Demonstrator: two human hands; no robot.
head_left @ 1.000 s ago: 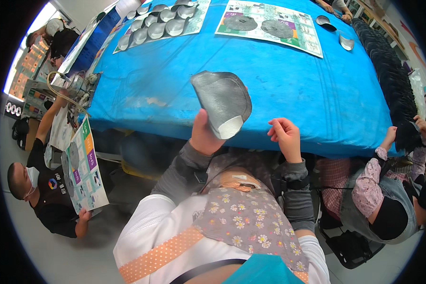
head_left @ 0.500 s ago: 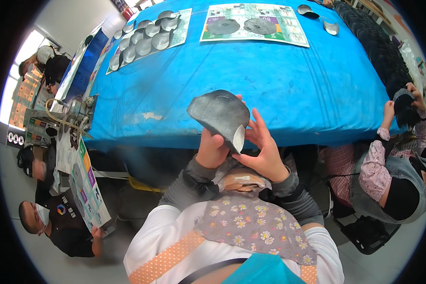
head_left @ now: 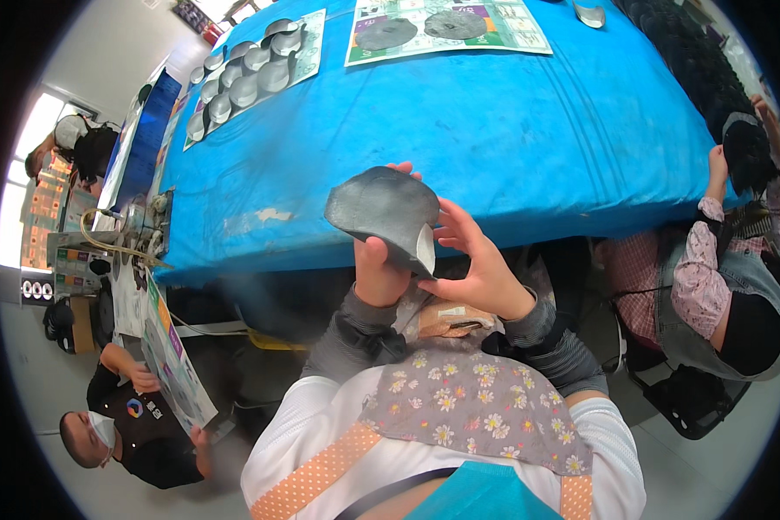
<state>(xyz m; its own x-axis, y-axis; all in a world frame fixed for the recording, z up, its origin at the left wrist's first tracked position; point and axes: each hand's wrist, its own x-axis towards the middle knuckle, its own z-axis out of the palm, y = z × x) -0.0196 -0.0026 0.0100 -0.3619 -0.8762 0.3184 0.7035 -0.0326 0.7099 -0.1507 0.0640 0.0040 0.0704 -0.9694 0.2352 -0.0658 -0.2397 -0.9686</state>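
A dark grey, curved piece shaped like a cap brim [head_left: 380, 204] is held in front of my body, just short of the blue table's near edge. It bulges upward, and a pale patch shows at its right lower corner. My left hand [head_left: 380, 276] grips it from beneath, thumb on the near side and fingertips showing beyond its far edge. At the right corner, my right hand [head_left: 484, 270] holds it between the thumb below and the fingers above. The brim's underside is hidden.
A blue-covered table [head_left: 321, 178] lies ahead. Several grey curved pieces [head_left: 244, 90] rest on a printed board at far left; two dark flat ovals [head_left: 386, 35] lie on another board. A long dark stack [head_left: 676, 69] lines the right. Co-workers are at left [head_left: 139, 425] and right [head_left: 702, 286].
My view has shifted slightly. The brim stays in both hands, a little further left in the picture. The co-worker at left has raised a hand to the printed board.
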